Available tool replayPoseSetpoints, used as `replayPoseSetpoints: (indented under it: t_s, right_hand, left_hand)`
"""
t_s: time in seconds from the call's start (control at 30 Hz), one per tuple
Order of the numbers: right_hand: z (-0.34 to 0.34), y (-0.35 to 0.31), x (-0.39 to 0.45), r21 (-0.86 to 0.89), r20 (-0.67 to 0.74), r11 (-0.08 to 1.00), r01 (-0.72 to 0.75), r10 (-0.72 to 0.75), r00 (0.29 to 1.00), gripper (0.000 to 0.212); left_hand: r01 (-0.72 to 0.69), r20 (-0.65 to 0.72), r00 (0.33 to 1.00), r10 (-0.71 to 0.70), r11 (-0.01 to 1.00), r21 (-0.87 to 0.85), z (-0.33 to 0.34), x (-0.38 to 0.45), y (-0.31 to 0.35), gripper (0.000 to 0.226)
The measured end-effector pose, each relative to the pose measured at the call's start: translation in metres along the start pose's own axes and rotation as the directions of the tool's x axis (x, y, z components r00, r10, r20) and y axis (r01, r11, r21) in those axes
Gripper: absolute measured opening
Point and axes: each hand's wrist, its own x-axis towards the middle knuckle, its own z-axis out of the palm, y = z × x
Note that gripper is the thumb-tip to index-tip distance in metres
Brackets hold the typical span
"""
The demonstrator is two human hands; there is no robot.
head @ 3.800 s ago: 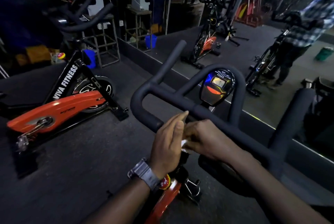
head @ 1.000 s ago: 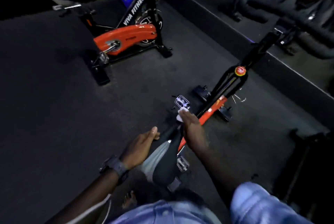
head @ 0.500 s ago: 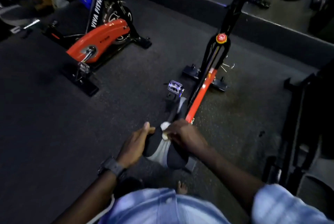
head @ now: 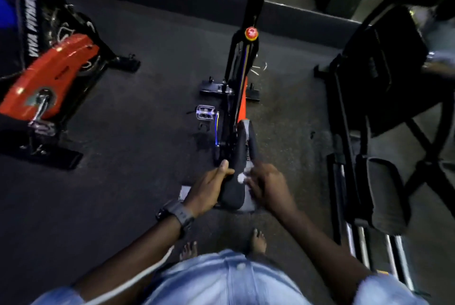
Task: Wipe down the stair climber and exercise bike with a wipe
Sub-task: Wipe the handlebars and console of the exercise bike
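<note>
The right hand (head: 267, 185) has slid back along the bike seat (head: 240, 169). A second ago its fingers were out at the thin front tip of the seat; now they are at the middle, near the wide back part. The small white wipe (head: 242, 176) sits under the right fingers (head: 253, 181), which curl over it and press it on top of the seat — so the wipe has rubbed along much of the seat top.

The left hand (head: 209, 187) has stayed at the left side of the seat. Its fingers wrap around the seat's edge and its thumb (head: 225, 165) points to the front. It holds the seat steady while the other hand rubs.

A few seconds ago both hands were up at the handlebar, which is now out of view. So the wiping has gone from the top of the exercise bike (head: 242, 75) down to the seat. That looks like good progress on the bike.

Ahead of the fingers are the orange frame, the red knob (head: 251, 33) and a silver pedal (head: 205, 112). Well off to the right of the right fingers stands a dark machine with padded steps (head: 384, 196) — I think it is the stair climber, but it is too dark to be sure. Far to the left of the left fingers is a second orange bike (head: 49, 80). Two bare feet (head: 257, 240) stand on the floor (head: 123, 132) behind the seat.
</note>
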Motion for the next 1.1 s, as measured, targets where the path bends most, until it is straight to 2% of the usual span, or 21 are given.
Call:
replayPoseSetpoints:
  t_s: [0.1, 0.17, 0.23, 0.27, 0.33, 0.37, 0.47, 0.5, 0.57, 0.63, 0.67, 0.8, 0.9, 0.93, 1.0, 1.1]
  right_hand:
    - [-0.006, -0.012, -0.064, 0.014, 0.097, 0.999, 0.034, -0.035, 0.995, 0.01]
    - [-0.013, -0.007, -0.063, -0.004, 0.135, 0.999, 0.048, -0.047, 0.99, 0.012]
    - [-0.015, -0.001, -0.034, -0.052, 0.068, 0.997, -0.054, 0.058, 0.996, 0.015]
    - [-0.012, 0.003, -0.016, -0.071, -0.022, 0.988, -0.137, 0.136, 0.991, 0.016]
    - [0.0, 0.0, -0.006, -0.042, -0.108, 0.976, -0.216, 0.21, 0.972, 0.016]
    - [0.008, -0.011, -0.013, -0.004, -0.094, 0.981, -0.196, 0.195, 0.976, 0.014]
    - [0.022, -0.051, -0.065, 0.066, 0.015, 0.998, -0.014, 0.013, 1.0, 0.013]
    - [0.019, -0.053, -0.072, 0.073, 0.032, 0.997, -0.008, 0.006, 0.999, 0.014]
    - [0.015, -0.045, -0.062, 0.049, -0.045, 0.995, -0.087, 0.09, 0.995, 0.02]
    - [0.016, -0.032, -0.037, 0.03, -0.186, 0.979, -0.202, 0.204, 0.961, 0.028]
    - [0.019, -0.032, -0.028, 0.03, -0.207, 0.978, -0.208, 0.21, 0.956, 0.03]
    - [0.033, -0.06, -0.05, 0.035, -0.066, 0.999, -0.003, 0.005, 0.998, 0.031]
    - [0.018, -0.037, -0.078, 0.006, -0.034, 0.998, 0.066, -0.066, 0.997, 0.019]
    - [0.013, -0.026, -0.082, -0.031, -0.049, 0.999, 0.034, -0.035, 0.998, 0.017]
    - [0.005, -0.007, -0.082, -0.058, -0.138, 0.99, -0.129, 0.12, 0.983, 0.019]
    - [0.008, -0.002, -0.084, 0.03, -0.286, 0.935, -0.354, 0.348, 0.893, 0.021]
  left_hand:
    - [-0.039, 0.038, 0.999, 0.038, 0.999, 0.027, -0.004, 0.0, -0.006, 0.101]
    - [-0.043, 0.058, 0.997, 0.041, 0.998, 0.036, -0.006, -0.001, -0.007, 0.098]
    - [-0.034, 0.08, 0.996, 0.031, 0.998, 0.043, -0.006, -0.001, -0.005, 0.09]
    - [-0.032, 0.087, 0.996, 0.027, 0.998, 0.052, -0.006, 0.0, -0.004, 0.089]
    - [-0.02, 0.105, 0.994, 0.012, 0.997, 0.079, -0.007, 0.001, -0.004, 0.09]
    - [-0.02, 0.111, 0.994, 0.011, 0.997, 0.081, -0.008, 0.001, -0.003, 0.088]
    - [-0.041, 0.128, 0.991, 0.029, 0.995, 0.091, -0.012, 0.001, -0.004, 0.084]
    - [-0.043, 0.136, 0.99, 0.029, 0.995, 0.095, -0.012, 0.001, -0.004, 0.085]
    - [-0.048, 0.145, 0.989, 0.035, 0.995, 0.088, -0.013, 0.0, -0.007, 0.083]
    - [-0.067, 0.147, 0.987, 0.057, 0.995, 0.069, -0.012, 0.002, -0.01, 0.078]
    - [-0.077, 0.151, 0.986, 0.068, 0.995, 0.056, -0.011, 0.003, -0.011, 0.077]
    - [-0.058, 0.071, 0.996, 0.057, 0.998, 0.014, -0.012, 0.009, -0.013, 0.086]
    - [-0.082, 0.09, 0.993, 0.075, 0.994, 0.077, -0.014, 0.01, -0.015, 0.075]
    - [-0.108, 0.106, 0.99, 0.096, 0.988, 0.112, -0.013, 0.009, -0.014, 0.07]
    - [-0.192, 0.122, 0.978, 0.171, 0.962, 0.192, -0.009, 0.007, -0.006, 0.07]
    - [-0.301, 0.153, 0.953, 0.263, 0.886, 0.353, 0.0, 0.007, 0.005, 0.082]
